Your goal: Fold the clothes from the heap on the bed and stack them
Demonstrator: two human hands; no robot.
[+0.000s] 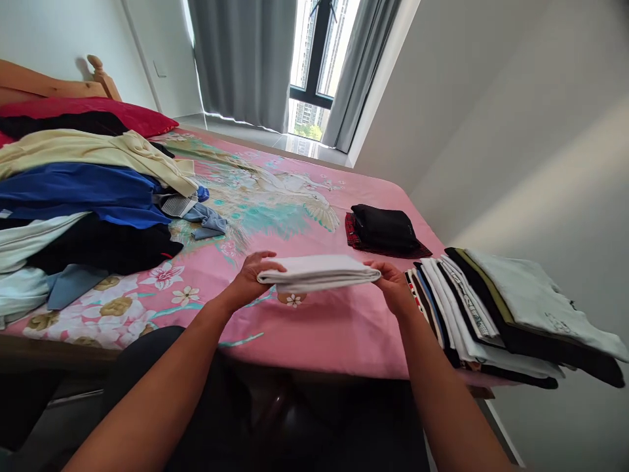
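A folded white garment [319, 272] is held level above the pink bedsheet, its exact kind hidden by the folding. My left hand [255, 275] grips its left end, thumb and fingers closed around the layers. At the opposite end, my right hand [390, 282] pinches the folded edge. Just right of that hand leans a row of folded clothes [457, 314] in white, black and other colours. A folded black garment [383, 226] lies on a red plaid one [351, 233] beyond my right hand.
Loose clothes lie heaped at the left, including a blue garment [83, 190] and a cream one [113, 151]. Behind them are a red pillow [142, 118] and a wooden headboard [44, 82]. The floral bedsheet [304, 347] ends near my legs. A wall borders the right side.
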